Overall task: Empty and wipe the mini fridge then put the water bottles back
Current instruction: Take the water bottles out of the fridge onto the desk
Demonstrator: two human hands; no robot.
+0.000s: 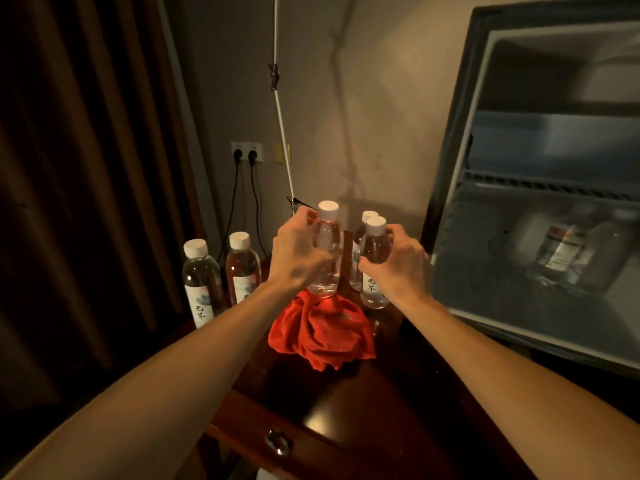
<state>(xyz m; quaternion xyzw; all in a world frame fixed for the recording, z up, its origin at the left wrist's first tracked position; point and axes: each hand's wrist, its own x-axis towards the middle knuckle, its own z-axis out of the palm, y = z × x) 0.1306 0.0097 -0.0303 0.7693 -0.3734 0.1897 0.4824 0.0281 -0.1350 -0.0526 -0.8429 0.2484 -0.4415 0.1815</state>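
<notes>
My left hand (298,251) grips a clear water bottle (327,251) with a white cap, held just above a crumpled red cloth (322,332) on the dark wooden table (346,410). My right hand (398,263) grips a second water bottle (374,268), its base close to the tabletop. A third bottle (360,237) stands right behind that one. Two more bottles (202,282) (242,268) stand at the left of the table. The mini fridge (540,188) is at the right, its inside blurred, with a bottle-like shape (561,252) on its lower level.
A wire shelf (540,183) crosses the fridge interior. Two black plugs sit in a wall socket (246,151) behind the table, cables hanging down. A white cord with clips (282,133) hangs over the back edge. Dark curtains (86,168) fill the left. The table has a drawer knob (277,441).
</notes>
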